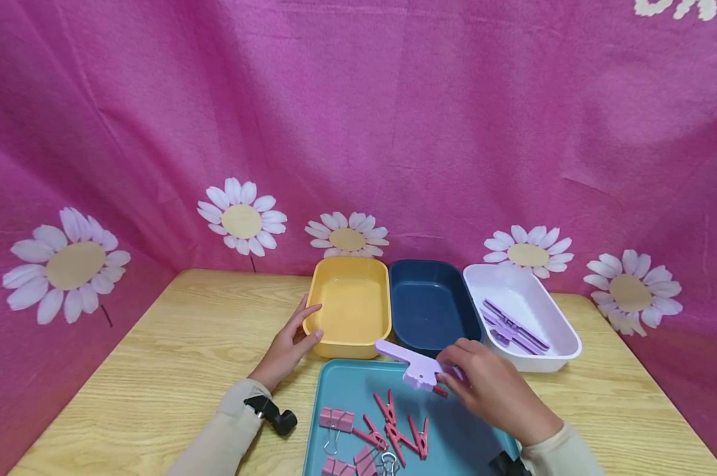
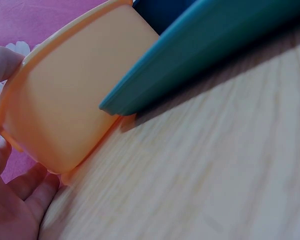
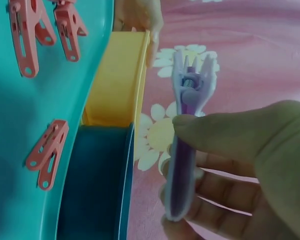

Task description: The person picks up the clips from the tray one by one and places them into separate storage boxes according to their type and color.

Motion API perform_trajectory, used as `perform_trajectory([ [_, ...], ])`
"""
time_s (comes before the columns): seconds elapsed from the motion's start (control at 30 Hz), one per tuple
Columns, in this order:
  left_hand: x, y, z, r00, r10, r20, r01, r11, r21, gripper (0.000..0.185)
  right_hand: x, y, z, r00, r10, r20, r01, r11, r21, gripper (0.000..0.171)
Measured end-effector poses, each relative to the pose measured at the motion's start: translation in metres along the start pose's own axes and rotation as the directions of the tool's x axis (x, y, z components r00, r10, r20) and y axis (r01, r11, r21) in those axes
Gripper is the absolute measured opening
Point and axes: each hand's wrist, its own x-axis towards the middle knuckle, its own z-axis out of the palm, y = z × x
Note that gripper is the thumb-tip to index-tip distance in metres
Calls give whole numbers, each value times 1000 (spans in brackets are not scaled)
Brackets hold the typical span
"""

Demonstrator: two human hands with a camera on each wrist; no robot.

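Note:
My right hand (image 1: 454, 377) pinches a purple clothespin-style clip (image 1: 415, 367) between thumb and fingers, held just above the far edge of the teal tray (image 1: 346, 390). In the right wrist view the clip (image 3: 190, 90) points its sprung end at the pink backdrop. My left hand (image 1: 311, 324) grips the near left corner of the yellow bin (image 1: 349, 304); in the left wrist view thumb and fingers (image 2: 35, 185) wrap that corner of the bin (image 2: 75, 95). Pink clothespins (image 1: 397, 430) and pink binder clips (image 1: 337, 420) lie in the tray.
A dark blue bin (image 1: 432, 304) stands right of the yellow one. Beyond it, a white bin (image 1: 563, 344) holds several purple clips (image 1: 513, 327). All sit on a wooden table (image 1: 174, 357) with pink flowered cloth (image 1: 394, 132) hung behind and at both sides.

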Motion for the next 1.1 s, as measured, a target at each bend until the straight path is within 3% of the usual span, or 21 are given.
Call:
perform_trajectory([
  [0.5,3,-2,1,1000,-10,-4,10,1000,-7,49,3,13,-7,992,100,-77,-99,995,8,20],
  [1.1,1,-1,1,1000,-18,-2,18,1000,-8,50,-2,41,-12,982,167,-93,-165,986,28,18],
])
